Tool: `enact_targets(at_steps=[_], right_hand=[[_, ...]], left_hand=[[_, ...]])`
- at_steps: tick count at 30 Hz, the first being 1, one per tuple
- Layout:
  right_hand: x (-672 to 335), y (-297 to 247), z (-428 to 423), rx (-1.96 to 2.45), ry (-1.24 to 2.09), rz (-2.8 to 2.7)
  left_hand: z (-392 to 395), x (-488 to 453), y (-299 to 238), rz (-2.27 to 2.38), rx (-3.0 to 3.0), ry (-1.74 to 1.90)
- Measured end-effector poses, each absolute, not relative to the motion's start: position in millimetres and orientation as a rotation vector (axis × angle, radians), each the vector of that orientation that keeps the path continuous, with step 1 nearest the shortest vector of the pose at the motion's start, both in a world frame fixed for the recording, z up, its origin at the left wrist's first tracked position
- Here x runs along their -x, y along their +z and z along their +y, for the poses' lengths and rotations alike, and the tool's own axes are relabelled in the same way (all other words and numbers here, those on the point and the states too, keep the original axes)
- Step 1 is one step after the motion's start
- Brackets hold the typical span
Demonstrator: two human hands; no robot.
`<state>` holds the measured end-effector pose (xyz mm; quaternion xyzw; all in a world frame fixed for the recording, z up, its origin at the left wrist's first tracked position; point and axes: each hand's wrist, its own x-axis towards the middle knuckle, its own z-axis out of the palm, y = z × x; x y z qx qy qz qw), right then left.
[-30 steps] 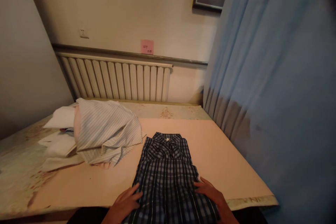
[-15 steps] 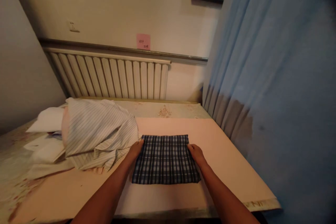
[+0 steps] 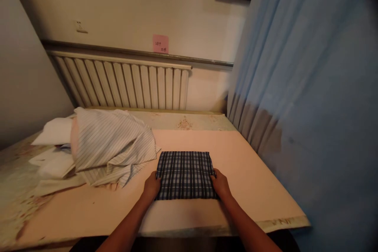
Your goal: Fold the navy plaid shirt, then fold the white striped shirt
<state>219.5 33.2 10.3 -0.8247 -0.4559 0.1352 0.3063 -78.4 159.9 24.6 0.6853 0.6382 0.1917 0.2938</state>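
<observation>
A folded dark blue plaid cloth with white and black lines lies in front of me as a neat, roughly square shape. On its left edge, my left hand is closed, thumb on top and the other fingers out of sight beneath. My right hand grips the opposite edge in the same way. Both hands sit about halfway along the sides. Under the cloth is a pink sheet spread over the bed; whether the cloth touches it everywhere, I cannot tell.
Left of the cloth, a striped shirt-like fabric covers a heap with white pieces poking out. Behind the bed stands a radiator against the wall. A blue curtain hangs along the right side.
Both hands have slid from the cloth's far corners toward me, to the middle of its sides. The cloth's near edge looks narrower. The view has tilted slightly.
</observation>
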Motion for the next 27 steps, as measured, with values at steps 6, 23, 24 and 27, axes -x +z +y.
enact_targets(at_steps=[6, 23, 24, 27], right_hand=[[-199.7, 14.1, 7.8, 2.23, 0.254, -1.264], [-150.1, 26.8, 7.0, 1.917, -0.28, -1.678], [-140.8, 25.7, 14.0, 1.867, -0.264, -1.734], [-121.8, 16.7, 28.6, 1.822, -0.208, -1.869]], left_hand=[[125.5, 95.0, 16.9, 1.614, -1.926, 0.518], [75.7, 56.2, 43.2, 1.566, -2.614, 0.786], [76.6, 43.4, 39.5, 1.511, -2.656, 0.773], [79.8, 18.6, 21.5, 1.459, -2.707, 0.652]])
